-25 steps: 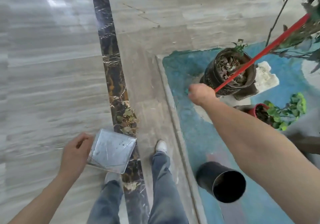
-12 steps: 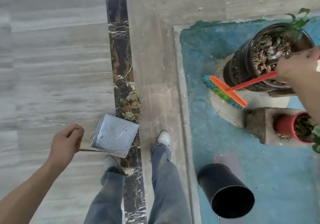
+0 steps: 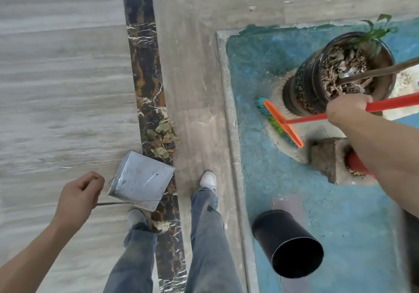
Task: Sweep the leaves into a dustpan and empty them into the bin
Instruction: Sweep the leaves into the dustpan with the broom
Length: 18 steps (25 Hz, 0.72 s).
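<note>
Currently left hand (image 3: 78, 194) fingers closed on dustpan (image 3: 141, 180) handle beside leaves (image 3: 164, 141); right hand (image 3: 347, 109) fingers wrapped around broom (image 3: 280, 123) handle.

Nothing here is showing any writing I can read. No label, brand, number or sign is standing out on anything in view.
</note>
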Each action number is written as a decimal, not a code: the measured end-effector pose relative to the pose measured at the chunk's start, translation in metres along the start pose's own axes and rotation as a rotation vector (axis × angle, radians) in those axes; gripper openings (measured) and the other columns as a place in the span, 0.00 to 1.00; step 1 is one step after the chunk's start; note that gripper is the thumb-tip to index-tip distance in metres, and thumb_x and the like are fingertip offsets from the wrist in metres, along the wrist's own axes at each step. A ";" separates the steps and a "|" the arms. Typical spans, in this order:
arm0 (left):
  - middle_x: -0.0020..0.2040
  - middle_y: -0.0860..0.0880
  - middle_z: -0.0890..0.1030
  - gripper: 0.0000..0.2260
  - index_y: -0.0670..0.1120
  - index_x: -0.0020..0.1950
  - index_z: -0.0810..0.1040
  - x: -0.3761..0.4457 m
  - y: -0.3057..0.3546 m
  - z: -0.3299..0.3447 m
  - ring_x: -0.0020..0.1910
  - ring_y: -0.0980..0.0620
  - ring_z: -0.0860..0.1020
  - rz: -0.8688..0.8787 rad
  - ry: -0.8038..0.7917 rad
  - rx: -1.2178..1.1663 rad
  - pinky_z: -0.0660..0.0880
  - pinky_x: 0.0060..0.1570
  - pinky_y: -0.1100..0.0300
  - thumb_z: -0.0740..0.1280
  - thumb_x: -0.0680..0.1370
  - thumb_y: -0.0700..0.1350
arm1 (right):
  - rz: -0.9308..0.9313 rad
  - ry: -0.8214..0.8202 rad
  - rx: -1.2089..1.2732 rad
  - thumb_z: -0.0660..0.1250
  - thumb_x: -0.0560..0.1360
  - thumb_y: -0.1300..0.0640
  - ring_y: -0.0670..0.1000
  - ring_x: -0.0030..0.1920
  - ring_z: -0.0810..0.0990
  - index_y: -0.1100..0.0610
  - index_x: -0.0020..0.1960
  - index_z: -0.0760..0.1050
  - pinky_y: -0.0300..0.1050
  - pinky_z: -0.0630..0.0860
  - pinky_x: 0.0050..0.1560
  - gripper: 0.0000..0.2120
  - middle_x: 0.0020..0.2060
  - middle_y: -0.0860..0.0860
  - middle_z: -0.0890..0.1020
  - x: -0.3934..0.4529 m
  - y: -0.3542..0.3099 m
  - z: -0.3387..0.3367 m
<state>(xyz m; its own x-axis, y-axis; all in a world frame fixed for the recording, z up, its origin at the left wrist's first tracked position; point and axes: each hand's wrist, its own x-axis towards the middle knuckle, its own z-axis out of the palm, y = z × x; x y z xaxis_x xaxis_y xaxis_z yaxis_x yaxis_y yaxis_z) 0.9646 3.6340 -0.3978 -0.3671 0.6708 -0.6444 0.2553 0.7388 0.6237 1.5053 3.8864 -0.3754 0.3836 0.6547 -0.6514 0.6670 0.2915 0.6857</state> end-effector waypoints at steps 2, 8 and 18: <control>0.24 0.51 0.65 0.11 0.44 0.32 0.72 -0.003 -0.003 -0.014 0.25 0.51 0.60 0.043 -0.032 0.051 0.56 0.25 0.66 0.62 0.74 0.35 | -0.049 -0.025 -0.035 0.57 0.77 0.61 0.60 0.60 0.77 0.57 0.63 0.77 0.58 0.74 0.54 0.18 0.62 0.56 0.78 -0.020 -0.019 0.000; 0.27 0.53 0.66 0.09 0.43 0.32 0.71 -0.009 -0.020 -0.069 0.29 0.53 0.63 0.138 -0.166 0.123 0.61 0.32 0.58 0.64 0.74 0.39 | 0.047 -0.104 0.363 0.60 0.75 0.59 0.57 0.62 0.77 0.56 0.65 0.75 0.53 0.74 0.60 0.19 0.62 0.54 0.78 -0.124 -0.096 0.022; 0.29 0.51 0.69 0.10 0.41 0.34 0.71 0.001 -0.058 -0.159 0.30 0.53 0.65 0.424 -0.490 0.358 0.63 0.34 0.58 0.63 0.75 0.38 | 0.213 -0.436 1.346 0.62 0.78 0.55 0.57 0.43 0.79 0.59 0.51 0.78 0.49 0.77 0.49 0.10 0.46 0.62 0.81 -0.341 -0.323 0.060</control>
<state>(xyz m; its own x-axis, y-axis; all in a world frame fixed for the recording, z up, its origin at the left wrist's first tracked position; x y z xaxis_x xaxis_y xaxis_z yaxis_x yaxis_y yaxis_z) 0.8067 3.5815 -0.3645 0.2476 0.7934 -0.5561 0.5933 0.3296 0.7344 1.1976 3.5268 -0.3941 0.5490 0.2667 -0.7922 0.5658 -0.8162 0.1173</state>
